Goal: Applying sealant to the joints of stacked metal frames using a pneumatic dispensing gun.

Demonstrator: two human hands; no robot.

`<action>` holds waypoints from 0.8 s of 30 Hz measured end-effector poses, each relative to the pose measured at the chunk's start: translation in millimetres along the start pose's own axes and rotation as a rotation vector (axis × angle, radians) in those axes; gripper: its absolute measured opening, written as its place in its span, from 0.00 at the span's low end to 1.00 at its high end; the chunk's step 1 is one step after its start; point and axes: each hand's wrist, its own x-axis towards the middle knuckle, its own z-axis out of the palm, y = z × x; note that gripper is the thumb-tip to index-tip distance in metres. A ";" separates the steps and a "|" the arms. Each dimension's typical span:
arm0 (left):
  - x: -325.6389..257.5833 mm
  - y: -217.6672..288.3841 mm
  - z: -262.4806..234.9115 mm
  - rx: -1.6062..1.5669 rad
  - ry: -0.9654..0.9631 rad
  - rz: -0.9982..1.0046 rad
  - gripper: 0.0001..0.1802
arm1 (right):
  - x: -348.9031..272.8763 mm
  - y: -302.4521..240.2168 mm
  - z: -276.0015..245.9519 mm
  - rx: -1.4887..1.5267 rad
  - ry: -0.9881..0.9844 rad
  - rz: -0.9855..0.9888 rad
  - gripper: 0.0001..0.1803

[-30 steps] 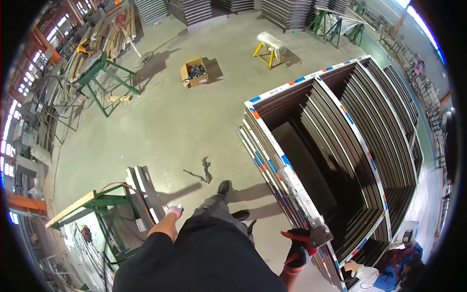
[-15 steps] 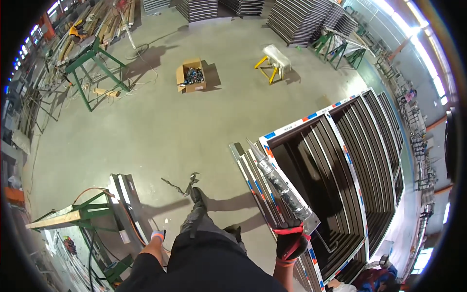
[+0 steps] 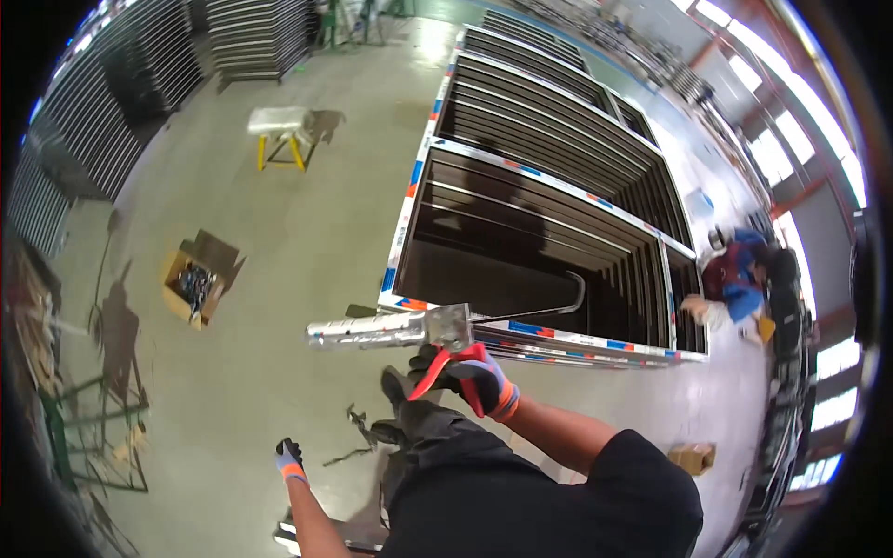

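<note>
My right hand [image 3: 465,377], in a grey and black glove with an orange cuff, is closed round the red handle of a caulking gun [image 3: 367,332]. The gun's silver barrel lies nearly level, nozzle end to the left. Its bent rod reaches right, over the near edge of the stacked dark frames [image 3: 521,169]. These frames have pale edges with blue and red tape pieces. My left hand [image 3: 290,456], gloved the same way, hangs low over the floor on the left. It holds nothing, and its fingers look loosely apart.
Another person [image 3: 739,279] reaches toward the stack's right side. A cardboard box of small parts [image 3: 193,284] and a yellow-legged stand [image 3: 279,135] are on the left floor. A dark strap-like thing [image 3: 353,432] lies near my feet. Tall panel stacks [image 3: 256,37] stand at the back.
My view and body have turned right, toward the frame stack. The caulking gun in my right hand has swung from pointing away along the stack to pointing left. The left hand stays free.
</note>
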 end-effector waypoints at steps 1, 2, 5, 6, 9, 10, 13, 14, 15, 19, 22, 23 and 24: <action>10.9 11.3 5.6 0.050 -0.031 -0.016 0.10 | 12.1 17.7 -15.2 0.155 -0.048 0.126 0.32; 23.1 20.2 4.0 0.100 -0.049 -0.032 0.11 | 24.4 22.1 -11.8 0.215 -0.085 0.101 0.32; 52.6 16.1 -8.4 0.159 -0.067 -0.091 0.14 | 64.9 21.8 2.4 0.199 -0.022 0.125 0.30; 58.4 21.2 -8.4 0.178 -0.084 -0.218 0.16 | 79.5 14.0 11.0 0.189 -0.044 0.100 0.26; 78.0 3.3 -49.0 -0.076 -0.119 -0.437 0.17 | 145.1 7.7 32.8 0.072 -0.020 0.014 0.17; 74.5 13.4 -54.5 -0.147 -0.256 -0.596 0.15 | 161.4 1.1 35.7 -0.025 0.023 -0.044 0.17; 67.7 34.6 -91.0 -0.261 -0.674 -0.816 0.14 | 228.5 6.8 27.8 -0.243 0.115 0.047 0.11; 56.9 38.6 -86.2 0.033 -0.093 -0.525 0.19 | 250.9 17.4 33.8 -0.162 0.275 -0.003 0.09; 63.9 65.4 -94.2 0.042 -0.087 -0.519 0.19 | 274.3 19.8 31.2 -0.128 0.288 -0.014 0.09; 101.9 150.2 -89.1 0.042 -0.096 -0.454 0.19 | 350.5 16.5 26.7 -0.242 0.405 0.028 0.11; 139.7 209.9 -77.9 0.061 -0.128 -0.422 0.20 | 396.9 22.8 13.9 -0.374 0.461 0.086 0.14; 152.3 227.1 -78.9 0.077 -0.142 -0.418 0.20 | 412.8 30.7 2.3 -0.452 0.468 0.088 0.15; 171.5 246.5 -76.8 0.090 -0.159 -0.410 0.20 | 428.5 32.2 -1.8 -0.519 0.489 0.079 0.15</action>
